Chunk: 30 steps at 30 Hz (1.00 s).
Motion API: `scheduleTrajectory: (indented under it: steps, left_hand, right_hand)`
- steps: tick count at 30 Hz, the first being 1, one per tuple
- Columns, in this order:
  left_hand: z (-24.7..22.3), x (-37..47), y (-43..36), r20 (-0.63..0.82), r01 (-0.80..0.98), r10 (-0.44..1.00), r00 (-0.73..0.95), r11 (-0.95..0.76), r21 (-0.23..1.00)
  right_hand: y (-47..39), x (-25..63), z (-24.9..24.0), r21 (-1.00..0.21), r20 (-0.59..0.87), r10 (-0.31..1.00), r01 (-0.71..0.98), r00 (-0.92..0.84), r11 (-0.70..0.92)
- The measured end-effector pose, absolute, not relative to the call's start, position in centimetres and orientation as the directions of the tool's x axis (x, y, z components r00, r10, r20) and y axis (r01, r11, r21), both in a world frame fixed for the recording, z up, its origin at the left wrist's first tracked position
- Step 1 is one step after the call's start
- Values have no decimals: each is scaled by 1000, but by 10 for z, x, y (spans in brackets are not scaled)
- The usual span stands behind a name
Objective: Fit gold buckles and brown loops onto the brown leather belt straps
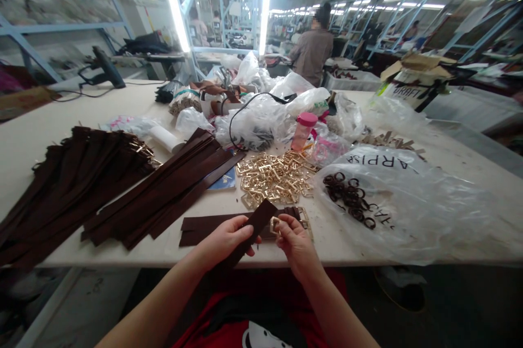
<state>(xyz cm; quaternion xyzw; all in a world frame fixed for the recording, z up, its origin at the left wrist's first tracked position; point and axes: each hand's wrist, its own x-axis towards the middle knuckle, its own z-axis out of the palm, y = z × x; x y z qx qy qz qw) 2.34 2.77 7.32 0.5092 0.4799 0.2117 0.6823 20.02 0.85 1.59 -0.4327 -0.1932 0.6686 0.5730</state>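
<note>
My left hand [233,236] is closed around a dark brown leather strap [261,218], which slants up to the right with its lower end hanging toward my lap. Pinched in the fingers of my right hand [295,239] is a gold buckle [274,225], just right of the strap and apart from its end as far as I can see. Behind both hands lie brown straps [200,231] flat near the table's front edge, with gold buckles [304,218] at their right ends. A heap of loose gold buckles [273,176] lies just beyond.
Stacks of brown straps [163,190] and buckled straps [77,174] cover the left. Dark leather loops [351,195] lie on a clear plastic bag [417,201] at right. Behind are a pink-lidded cup [303,131], plastic bags [253,116] and a corded tool [107,67]. A person [314,48] stands farther back.
</note>
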Motion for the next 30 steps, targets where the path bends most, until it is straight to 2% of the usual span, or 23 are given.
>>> scheduleTrajectory:
  steps: [2,4,9,13,16,19,23,26,30]
  left_hand:
    - [72,24,27,-446,241,784,432,376,895]
    - [72,27,24,-435,279,779,451,339,898]
    - [79,34,18,-397,411,775,491,196,891]
    - [90,30,23,-350,583,780,519,-24,812]
    - [95,30,27,-315,665,788,530,-155,730]
    - [95,37,27,-269,649,802,533,-183,739]
    - [92,43,22,-305,598,786,537,-100,796]
    - [90,39,18,-364,594,751,550,-46,803]
    - [90,36,15,-421,501,727,542,122,857]
  right_hand:
    - [11,202,19,-620,-414,910,-739,25,-262]
    - [11,201,24,-527,-437,899,-806,-14,-269]
    - [5,197,34,-439,-454,889,-854,-58,-280]
    - [4,198,37,-405,-485,870,-860,-87,-311]
    - [2,196,41,-445,-484,872,-837,-72,-317]
    - [-3,187,44,-520,-451,890,-791,-67,-323]
    - [-10,179,43,-616,-399,916,-730,-36,-297]
    - [-10,181,41,-653,-400,914,-720,64,-236]
    - [-7,181,34,-723,-366,920,-665,143,-185]
